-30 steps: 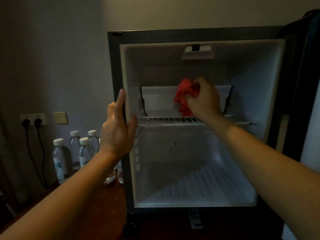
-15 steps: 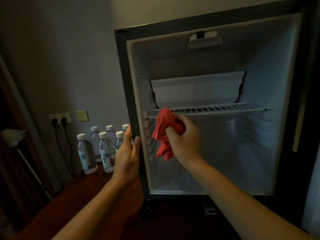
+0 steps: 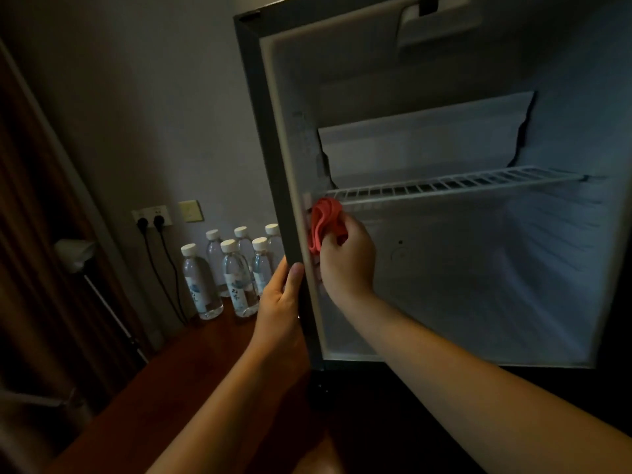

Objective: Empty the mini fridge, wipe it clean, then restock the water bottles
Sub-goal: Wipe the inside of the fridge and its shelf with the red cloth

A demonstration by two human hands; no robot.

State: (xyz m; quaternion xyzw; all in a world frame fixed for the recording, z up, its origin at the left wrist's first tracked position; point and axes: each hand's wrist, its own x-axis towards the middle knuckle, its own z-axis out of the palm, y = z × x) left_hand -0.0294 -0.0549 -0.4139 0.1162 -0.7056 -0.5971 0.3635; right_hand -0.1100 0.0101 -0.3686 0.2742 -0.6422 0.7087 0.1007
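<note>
Red cloth [image 3: 325, 224], soft and light, we bunch in our right hand [image 3: 345, 265] fingers [image 3: 337, 239]; left hand [image 3: 278, 302] fingers grip the fridge frame [image 3: 263, 165].

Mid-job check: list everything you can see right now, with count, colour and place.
mini fridge: one, dark frame, white inside, open, no bottles in it
wire shelf: one, white, mid-height inside
water bottles: six visible, clear, white caps, on floor left of fridge
cloth: one, red, at inner left wall under shelf
plugs: two, black, in wall socket
left hand: holds fridge's left edge
right hand: grips cloth
</note>
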